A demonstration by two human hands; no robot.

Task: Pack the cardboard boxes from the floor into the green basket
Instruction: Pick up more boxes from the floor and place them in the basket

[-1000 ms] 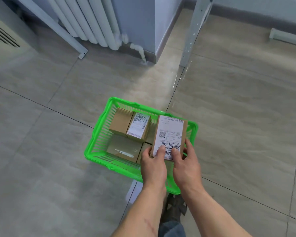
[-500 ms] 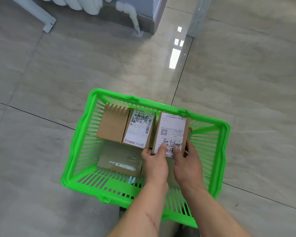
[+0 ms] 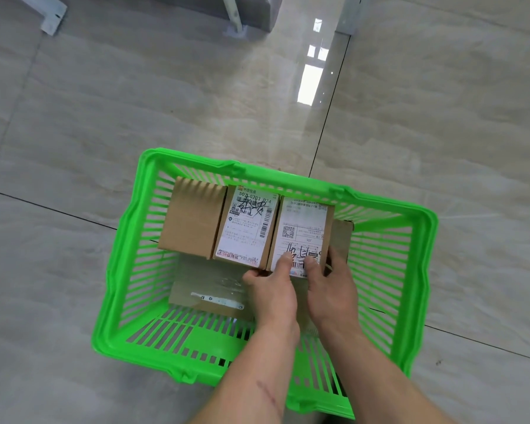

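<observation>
A green basket (image 3: 129, 255) stands on the tiled floor below me. Inside it, a cardboard box with a white shipping label (image 3: 302, 228) rests on a lower box, and both hands hold its near end: my left hand (image 3: 271, 290) with the thumb on the label, my right hand (image 3: 331, 286) gripping the right corner. To its left sit a labelled box (image 3: 247, 226) and a plain brown box (image 3: 192, 215), side by side. A flat taped box (image 3: 205, 286) lies lower in the basket. Another box edge (image 3: 341, 237) shows behind the held one.
Glossy beige floor tiles (image 3: 410, 133) surround the basket. A white metal leg foot (image 3: 51, 21) is at top left, a pipe base (image 3: 234, 26) and a grey wall base at top centre, another metal post (image 3: 346, 16) at the top right.
The camera has moved closer over the basket. My two hands have lowered the labelled box deeper into the basket beside the other labelled box, still holding it.
</observation>
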